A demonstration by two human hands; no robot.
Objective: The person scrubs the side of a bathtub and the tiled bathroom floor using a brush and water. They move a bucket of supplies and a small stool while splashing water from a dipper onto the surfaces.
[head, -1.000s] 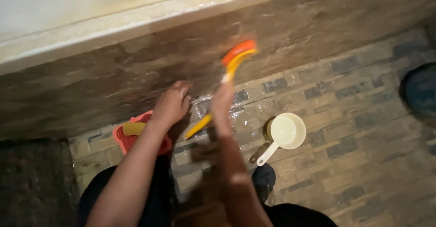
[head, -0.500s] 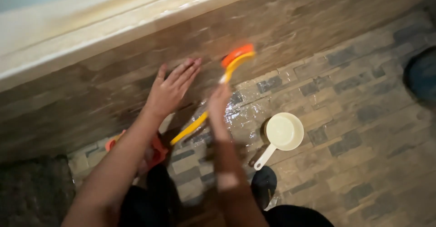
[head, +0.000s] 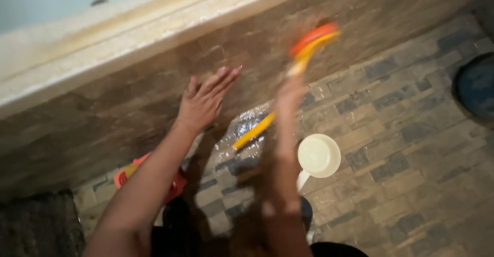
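Now, change: I see the orange-headed, yellow-handled scrub brush (head: 309, 43) higher up the brown stone-tiled wall (head: 128, 108) than a second ago.
Hands: right hand (head: 288, 100) clamped on brush handle; left hand (head: 203, 100) splayed flat against wall.
Nearby: cream plastic ladle (head: 318, 156) on wet floor.

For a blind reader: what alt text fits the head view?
A right hand holds a yellow-handled orange brush, blurred, against a brown tiled wall while the left hand lies flat on it. A cream scoop sits on the wet floor.
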